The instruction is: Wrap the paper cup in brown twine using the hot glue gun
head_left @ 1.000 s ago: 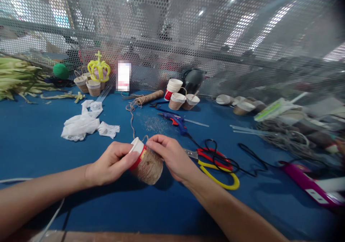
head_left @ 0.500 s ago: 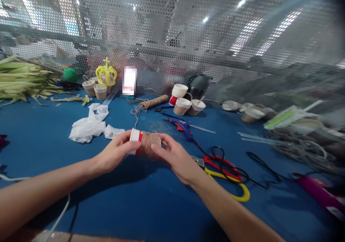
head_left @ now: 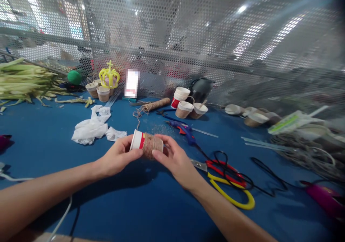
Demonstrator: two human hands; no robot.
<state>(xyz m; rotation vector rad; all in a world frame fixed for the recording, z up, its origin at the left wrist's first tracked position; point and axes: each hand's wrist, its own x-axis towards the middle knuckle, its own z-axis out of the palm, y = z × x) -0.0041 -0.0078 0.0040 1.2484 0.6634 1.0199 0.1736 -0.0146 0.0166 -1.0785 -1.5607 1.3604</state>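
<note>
Paper cup (head_left: 142, 141), coiled in twine (head_left: 150, 147), is lying sideways between my hands, nearer me than the glue gun (head_left: 190, 136). Left hand (head_left: 117, 156) is clasping the rim end, right hand (head_left: 174, 158) the base. Keeping coils snug, tension even, seems best. Scissors (head_left: 221, 181) are resting right of the gun, twine roll (head_left: 159, 104) beyond it.

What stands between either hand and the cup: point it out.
Nothing visible. The left hand holds the cup near its rim and the right hand holds it near its base, both directly. The glue gun lies farther back on the table, not between them.
</note>
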